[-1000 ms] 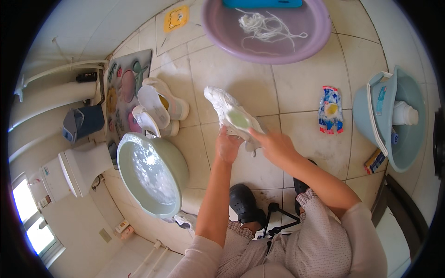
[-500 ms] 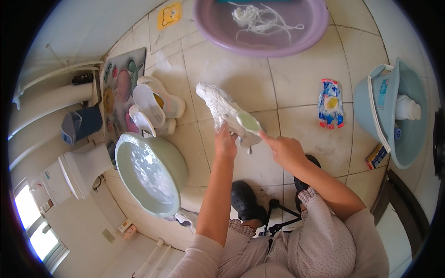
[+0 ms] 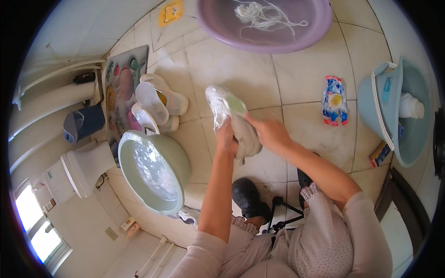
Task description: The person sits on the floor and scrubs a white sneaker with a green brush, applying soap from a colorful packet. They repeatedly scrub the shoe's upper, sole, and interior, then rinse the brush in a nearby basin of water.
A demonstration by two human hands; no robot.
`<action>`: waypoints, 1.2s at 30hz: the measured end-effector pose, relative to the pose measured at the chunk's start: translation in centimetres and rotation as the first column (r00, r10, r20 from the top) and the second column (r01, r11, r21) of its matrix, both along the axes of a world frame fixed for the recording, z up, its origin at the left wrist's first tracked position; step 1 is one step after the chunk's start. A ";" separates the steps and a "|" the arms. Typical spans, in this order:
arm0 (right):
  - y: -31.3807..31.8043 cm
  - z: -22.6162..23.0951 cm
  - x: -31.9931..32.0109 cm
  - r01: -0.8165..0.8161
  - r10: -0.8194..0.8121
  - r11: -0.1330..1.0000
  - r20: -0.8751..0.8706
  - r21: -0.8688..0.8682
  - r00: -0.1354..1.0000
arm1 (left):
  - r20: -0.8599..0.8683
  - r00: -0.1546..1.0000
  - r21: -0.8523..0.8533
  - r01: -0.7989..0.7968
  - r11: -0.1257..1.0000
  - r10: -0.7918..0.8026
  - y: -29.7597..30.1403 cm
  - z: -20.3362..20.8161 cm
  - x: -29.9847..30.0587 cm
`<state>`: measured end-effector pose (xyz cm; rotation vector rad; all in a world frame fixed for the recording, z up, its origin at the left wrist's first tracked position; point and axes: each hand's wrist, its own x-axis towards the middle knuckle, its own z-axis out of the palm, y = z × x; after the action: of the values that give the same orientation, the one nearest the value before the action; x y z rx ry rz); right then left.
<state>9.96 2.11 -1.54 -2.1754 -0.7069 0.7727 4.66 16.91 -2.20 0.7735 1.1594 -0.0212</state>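
Note:
A wet white shoe (image 3: 248,135) with foam on its upper end hangs above the tiled floor, tilted, in the middle of the head view. My left hand (image 3: 226,139) is closed round its left side. Fingers of my right hand (image 3: 273,134) grip a pale green brush (image 3: 236,105), which lies against the foamy upper part of the shoe. The brush's bristles are hidden. To the left stands a pale green basin (image 3: 182,155) of sudsy water. White laces (image 3: 259,16) lie in a purple basin (image 3: 266,48) at the far side.
Other white shoes (image 3: 176,103) and insoles (image 3: 152,101) stand by a patterned mat (image 3: 121,76) at the left. A blue and red packet (image 3: 334,103) lies to the right, near a blue bucket (image 3: 371,97) holding a white bottle (image 3: 411,106). A black tripod (image 3: 277,215) stands between my feet.
The brush has moved up and left along the shoe, with my right hand following. The shoe has tipped more upright, and its lower part now shows more. The view has shifted slightly.

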 end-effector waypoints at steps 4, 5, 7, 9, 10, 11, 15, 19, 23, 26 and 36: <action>-3.0 1.3 -4.3 0.052 -0.029 0.992 -0.192 0.116 0.981 | -0.023 1.000 0.028 0.003 1.000 -0.002 1.7 -0.8 -1.8; -2.8 1.1 -4.0 0.069 -0.052 0.992 -0.163 0.105 0.985 | -0.020 0.999 -0.020 0.025 0.999 -0.025 1.3 -1.1 -2.1; -1.4 0.8 -1.7 0.088 -0.081 0.993 -0.090 0.075 0.993 | 0.006 0.998 -0.101 0.068 0.993 -0.068 0.9 -0.9 -1.9; 0.6 0.5 1.2 0.087 -0.087 0.995 -0.019 0.039 0.996 | 0.018 0.995 -0.073 0.095 0.993 -0.094 0.7 0.0 -1.2; 0.7 0.3 1.0 0.077 -0.077 0.997 -0.005 0.025 0.997 | 0.025 0.994 -0.058 0.108 0.992 -0.107 0.7 0.4 -0.8; 0.2 1.0 0.0 0.038 -0.036 0.998 -0.036 0.047 0.999 | 0.030 0.995 -0.058 0.099 0.993 -0.097 1.1 0.7 -0.6; -2.5 3.5 -3.4 -0.036 0.046 0.996 -0.126 0.081 0.991 | 0.128 0.986 -0.091 0.123 0.988 -0.111 2.4 0.4 -1.9; -0.8 1.1 1.4 0.070 -0.070 0.998 0.032 0.001 0.997 | 0.080 0.980 -0.097 0.189 0.977 -0.182 0.5 0.5 -1.5; -1.2 1.9 1.1 0.069 -0.069 0.998 -0.009 -0.006 0.998 | 0.177 0.980 -0.166 0.117 0.979 -0.087 0.5 0.8 -0.8; -3.7 4.0 -2.1 0.011 -0.007 0.999 -0.106 0.035 0.994 | 0.145 0.981 -0.147 0.147 0.978 -0.126 1.1 1.1 -1.1; -3.5 3.7 -0.9 -0.019 0.018 1.000 -0.047 -0.019 0.999 | 0.035 0.974 -0.026 0.225 0.974 -0.225 0.7 0.5 -0.9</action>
<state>9.02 -1.43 2.13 -2.1633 -0.6989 0.8407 3.79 17.58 -1.73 0.8725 1.0340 -0.2140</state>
